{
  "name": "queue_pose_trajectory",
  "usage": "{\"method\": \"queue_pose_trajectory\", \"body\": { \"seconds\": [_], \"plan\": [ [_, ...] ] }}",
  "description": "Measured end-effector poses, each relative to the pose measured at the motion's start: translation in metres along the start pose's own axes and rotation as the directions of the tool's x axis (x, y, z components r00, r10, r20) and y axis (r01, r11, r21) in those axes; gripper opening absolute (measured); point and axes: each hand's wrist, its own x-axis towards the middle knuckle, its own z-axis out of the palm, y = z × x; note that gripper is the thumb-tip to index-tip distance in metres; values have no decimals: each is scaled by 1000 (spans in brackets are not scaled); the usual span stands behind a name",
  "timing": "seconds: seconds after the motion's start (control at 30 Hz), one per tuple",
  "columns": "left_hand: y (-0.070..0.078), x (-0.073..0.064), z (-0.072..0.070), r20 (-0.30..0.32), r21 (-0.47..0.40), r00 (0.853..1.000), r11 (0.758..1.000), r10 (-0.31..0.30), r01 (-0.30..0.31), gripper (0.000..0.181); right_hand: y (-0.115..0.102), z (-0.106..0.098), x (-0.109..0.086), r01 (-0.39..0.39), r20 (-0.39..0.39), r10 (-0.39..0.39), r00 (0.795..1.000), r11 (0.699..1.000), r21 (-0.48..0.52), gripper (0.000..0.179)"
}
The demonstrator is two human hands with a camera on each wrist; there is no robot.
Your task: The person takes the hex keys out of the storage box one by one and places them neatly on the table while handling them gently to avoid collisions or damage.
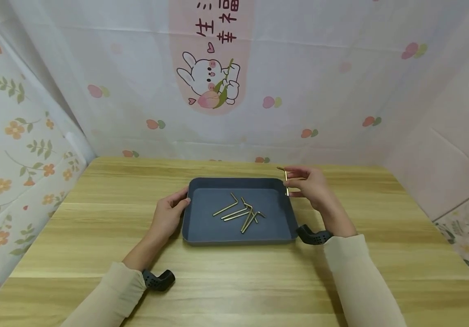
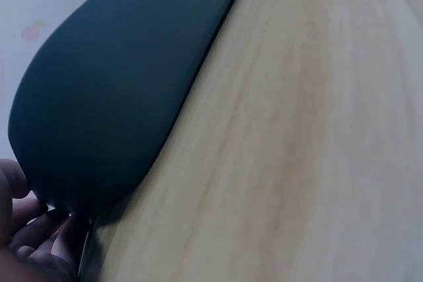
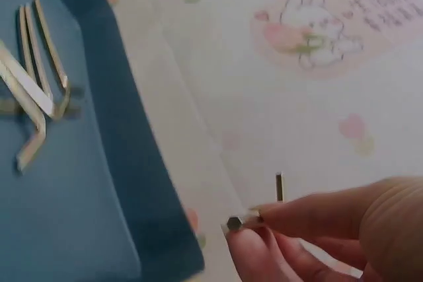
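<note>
My right hand (image 1: 309, 185) pinches a brass-coloured hex key (image 1: 286, 182) between thumb and fingers, just beyond the right rim of a blue-grey tray (image 1: 202, 229). The key stands near upright, its short arm pointing left at the top. In the right wrist view the hexagonal end of the held key (image 3: 234, 223) faces the camera. Several more hex keys (image 1: 242, 213) lie loosely crossed on the tray's floor. My left hand (image 1: 168, 214) grips the tray's left side, thumb over the rim; in the left wrist view its fingers (image 2: 39, 229) are at the tray's corner.
The tray stands on a wood-grain table (image 1: 226, 281). A white printed cloth (image 1: 320, 91) with a rabbit drawing hangs behind the table's back edge. Floral cloth (image 1: 17, 145) hangs at the left. Black wrist devices (image 1: 158, 280) sit on both wrists.
</note>
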Motion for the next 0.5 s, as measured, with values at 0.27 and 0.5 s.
{"method": "queue_pose_trajectory", "body": {
  "seconds": [0.27,0.5],
  "plan": [
    [0,2,6,-78,-26,997,1000,11,-13,44,10,-24,-3,7,-29,-10,1000,994,-108,51],
    [-1,0,4,-136,-20,991,1000,-2,-1,43,23,-22,4,-16,21,21,1000,978,-209,48]
  ]
}}
